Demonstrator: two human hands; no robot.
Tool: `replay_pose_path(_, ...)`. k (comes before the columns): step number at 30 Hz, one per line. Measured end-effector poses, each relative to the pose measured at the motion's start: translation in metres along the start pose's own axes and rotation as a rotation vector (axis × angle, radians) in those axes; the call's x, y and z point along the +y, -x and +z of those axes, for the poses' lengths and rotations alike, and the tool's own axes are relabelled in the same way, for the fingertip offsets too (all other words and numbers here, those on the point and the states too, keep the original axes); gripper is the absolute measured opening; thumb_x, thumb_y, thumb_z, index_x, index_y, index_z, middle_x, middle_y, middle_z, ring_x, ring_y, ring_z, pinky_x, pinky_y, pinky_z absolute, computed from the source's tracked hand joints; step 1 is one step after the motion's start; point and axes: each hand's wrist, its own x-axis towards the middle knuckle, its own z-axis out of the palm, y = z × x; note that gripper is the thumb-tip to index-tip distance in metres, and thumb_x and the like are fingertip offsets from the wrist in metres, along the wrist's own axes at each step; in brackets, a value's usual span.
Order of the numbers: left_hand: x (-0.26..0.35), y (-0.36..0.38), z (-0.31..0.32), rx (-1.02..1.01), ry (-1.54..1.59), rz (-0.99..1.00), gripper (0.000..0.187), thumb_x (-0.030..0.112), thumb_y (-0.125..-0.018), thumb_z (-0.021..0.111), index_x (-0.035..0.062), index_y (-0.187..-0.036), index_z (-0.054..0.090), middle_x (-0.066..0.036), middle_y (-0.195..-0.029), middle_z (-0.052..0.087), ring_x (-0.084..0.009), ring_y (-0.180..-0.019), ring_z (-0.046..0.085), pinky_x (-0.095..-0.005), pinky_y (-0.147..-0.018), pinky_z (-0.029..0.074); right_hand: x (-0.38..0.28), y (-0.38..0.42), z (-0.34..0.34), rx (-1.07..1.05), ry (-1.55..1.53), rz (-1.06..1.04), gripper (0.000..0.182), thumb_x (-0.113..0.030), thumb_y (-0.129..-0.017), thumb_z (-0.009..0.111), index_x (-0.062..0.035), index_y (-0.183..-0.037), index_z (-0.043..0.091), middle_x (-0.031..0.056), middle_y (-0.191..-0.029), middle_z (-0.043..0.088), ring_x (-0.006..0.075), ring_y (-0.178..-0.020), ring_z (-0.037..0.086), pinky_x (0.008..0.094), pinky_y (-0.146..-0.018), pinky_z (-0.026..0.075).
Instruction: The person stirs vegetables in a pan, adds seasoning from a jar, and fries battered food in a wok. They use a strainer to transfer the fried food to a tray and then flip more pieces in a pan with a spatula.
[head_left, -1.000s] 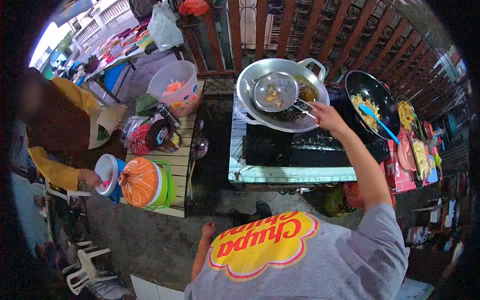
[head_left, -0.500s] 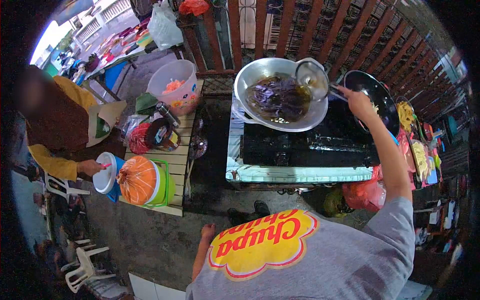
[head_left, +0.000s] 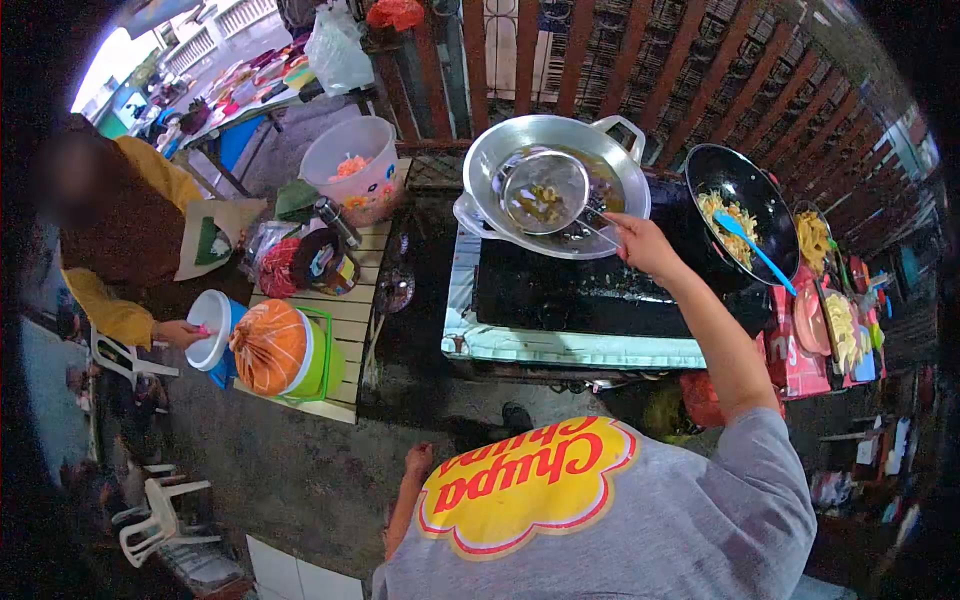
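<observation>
My right hand (head_left: 645, 243) is closed round the handle of a round wire strainer (head_left: 548, 192). The strainer lies over the dark oil in a large silver pan (head_left: 481, 165), with small brownish pieces showing in or through its mesh. To the right of that hand sits a black wok (head_left: 700, 165) with shredded food (head_left: 745, 250) and a blue spatula (head_left: 762, 258) in it. My left hand (head_left: 419, 459) hangs low beside my shirt, away from the stove; its fingers are too small and dark to make out.
Both pans rest on a black stove (head_left: 560, 300). At left, a slatted table (head_left: 345, 400) bears a flowered tub (head_left: 385, 150), a jar and a green bucket (head_left: 325, 365) with an orange cover. A co-worker (head_left: 120, 230) touches a white-lidded blue container (head_left: 208, 330). Food trays (head_left: 845, 330) stand far right.
My right hand has moved left and down, bringing the strainer from the pan's right rim to over its middle. The co-worker's hand has tilted the white lid up.
</observation>
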Motion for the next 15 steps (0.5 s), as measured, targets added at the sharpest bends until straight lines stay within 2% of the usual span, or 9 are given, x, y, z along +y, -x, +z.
replay_pose_path(2,0.009,0.014,-0.004,-0.007,0.045,-0.001,0.040,0.039,-0.076,0.046,0.0047,-0.094,0.057,-0.018,-0.094,0.056,-0.0313,-0.090,0.052,-0.0363,-0.079,0.040,-0.006,0.009,0.007,0.015,-0.019,-0.024,0.029,-0.010,-0.083,0.039,-0.0090,-0.110,0.049,0.0008,-0.057,0.045,0.0072,-0.048,0.041,0.0217,-0.044,0.035)
replay_pose_path(4,0.012,0.019,-0.004,-0.110,0.114,-0.105,0.039,0.038,-0.075,0.048,0.0054,-0.094,0.057,-0.017,-0.094,0.056,-0.0313,-0.090,0.053,-0.0366,-0.079,0.040,-0.004,0.012,0.007,0.050,-0.007,-0.063,0.030,-0.011,-0.085,0.038,-0.0131,-0.113,0.048,-0.0018,-0.055,0.042,0.0052,-0.047,0.037,0.0198,-0.043,0.032)
replay_pose_path(8,0.012,0.016,0.006,-0.133,0.065,-0.141,0.040,0.038,-0.075,0.048,0.0040,-0.094,0.057,-0.017,-0.096,0.056,-0.0307,-0.092,0.052,-0.0365,-0.080,0.040,-0.004,0.034,0.003,0.124,-0.026,-0.075,0.031,-0.010,-0.084,0.038,-0.0134,-0.114,0.047,-0.0021,-0.054,0.041,0.0051,-0.048,0.037,0.0201,-0.044,0.032)
replay_pose_path(10,0.002,0.009,0.018,-0.100,0.063,-0.060,0.040,0.039,-0.076,0.047,0.0041,-0.093,0.057,-0.017,-0.098,0.055,-0.0298,-0.093,0.051,-0.0362,-0.080,0.039,-0.002,0.047,0.004,0.146,0.065,-0.062,0.029,-0.009,-0.083,0.041,-0.0105,-0.111,0.049,0.0036,-0.056,0.047,0.0084,-0.048,0.043,0.0240,-0.046,0.038)
replay_pose_path(11,0.010,0.015,0.011,-0.104,0.055,-0.059,0.040,0.039,-0.076,0.047,0.0041,-0.093,0.057,-0.017,-0.098,0.055,-0.0298,-0.093,0.051,-0.0362,-0.080,0.039,0.000,0.050,0.005,0.149,0.062,-0.055,0.029,-0.009,-0.083,0.041,-0.0105,-0.111,0.049,0.0036,-0.056,0.047,0.0084,-0.048,0.043,0.0240,-0.046,0.038)
replay_pose_path(13,0.042,0.031,-0.012,-0.128,0.075,-0.221,0.040,0.039,-0.076,0.047,0.0042,-0.094,0.057,-0.017,-0.100,0.054,-0.0290,-0.095,0.051,-0.0360,-0.081,0.038,0.004,0.055,0.008,0.206,-0.036,-0.090,0.029,-0.008,-0.083,0.040,-0.0112,-0.111,0.049,0.0029,-0.055,0.046,0.0083,-0.047,0.042,0.0241,-0.045,0.038)
replay_pose_path(14,0.031,0.020,-0.004,-0.128,0.068,-0.213,0.040,0.039,-0.076,0.047,0.0042,-0.094,0.057,-0.017,-0.100,0.054,-0.0290,-0.095,0.051,-0.0360,-0.081,0.038,0.008,0.056,0.011,0.218,-0.106,-0.101,0.030,-0.008,-0.084,0.040,-0.0127,-0.113,0.048,-0.0019,-0.054,0.039,0.0053,-0.048,0.036,0.0203,-0.044,0.032)
replay_pose_path(15,0.021,0.009,0.003,-0.102,-0.001,-0.172,0.039,0.037,-0.076,0.048,0.0048,-0.095,0.056,-0.017,-0.098,0.055,-0.0290,-0.093,0.052,-0.0361,-0.080,0.039,0.009,0.057,0.013,0.227,-0.110,-0.100,0.030,-0.008,-0.084,0.040,-0.0127,-0.113,0.048,-0.0019,-0.054,0.039,0.0053,-0.048,0.036,0.0203,-0.044,0.032)
